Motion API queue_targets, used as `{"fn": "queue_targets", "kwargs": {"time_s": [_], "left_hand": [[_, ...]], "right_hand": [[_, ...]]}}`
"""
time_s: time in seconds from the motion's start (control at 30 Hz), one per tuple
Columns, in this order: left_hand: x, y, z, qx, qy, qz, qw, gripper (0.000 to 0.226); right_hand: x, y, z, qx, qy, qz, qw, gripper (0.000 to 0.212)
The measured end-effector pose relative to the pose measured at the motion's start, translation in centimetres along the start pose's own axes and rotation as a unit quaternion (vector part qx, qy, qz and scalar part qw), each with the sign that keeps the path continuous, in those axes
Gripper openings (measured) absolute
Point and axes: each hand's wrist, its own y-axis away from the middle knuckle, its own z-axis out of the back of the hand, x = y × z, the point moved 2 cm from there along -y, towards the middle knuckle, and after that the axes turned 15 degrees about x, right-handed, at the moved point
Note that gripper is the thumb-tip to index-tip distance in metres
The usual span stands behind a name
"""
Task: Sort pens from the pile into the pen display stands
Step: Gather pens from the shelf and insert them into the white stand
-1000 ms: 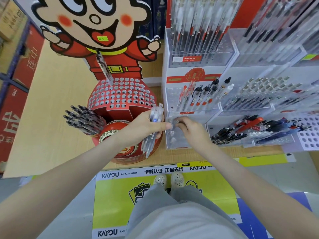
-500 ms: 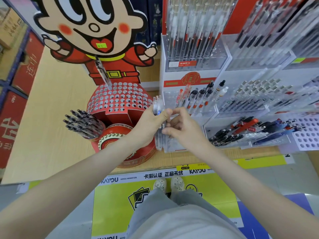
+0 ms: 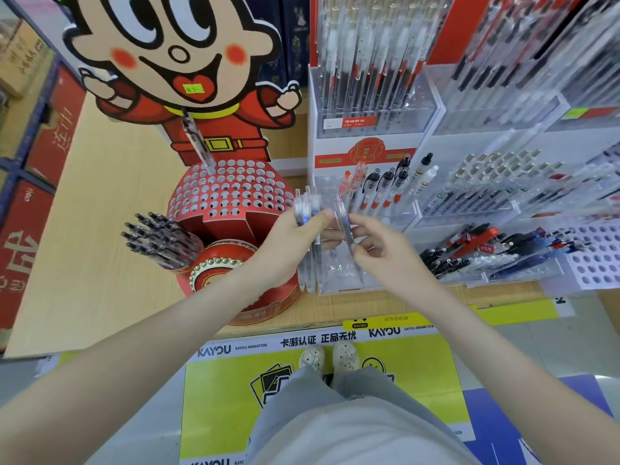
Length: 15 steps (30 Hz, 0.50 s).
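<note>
Over wooden shelf (image 3: 100,263), left fingers (image 3: 317,216) grip upright pen bundle (image 3: 307,204); right fingers (image 3: 367,221) pinch single pen (image 3: 344,214), upright.

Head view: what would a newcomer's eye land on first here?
The big cardboard cartoon figure in a red suit at upper left, standing over a round red perforated pen stand. At centre, the left hand grips a bundle of clear plastic pens while the right hand pinches a single clear pen beside it. To the right rise tiered clear acrylic pen racks, densely filled.
</note>
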Motion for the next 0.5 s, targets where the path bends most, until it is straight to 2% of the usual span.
{"fn": "queue_targets", "kwargs": {"time_s": [0.23,0.37,0.5], "left_hand": [[0.2,0.7,2.4,-0.053,0.02,0.028,0.998,0.014],[0.2,1.3,3.5,-0.044,0.009,0.042,0.998,0.024],[0.6,1.5,3.6,-0.039,0.03,0.045,0.998,0.017]], "right_hand": [[-3.1,0.2,0.4,-0.041,-0.032,0.013,0.999,0.038],[-4.2,-0.6,-0.1,-0.082,-0.048,0.022,0.995,0.026],[-4.9,-1.8,-1.1,-0.09,-0.03,0.014,0.995,0.025]]}}
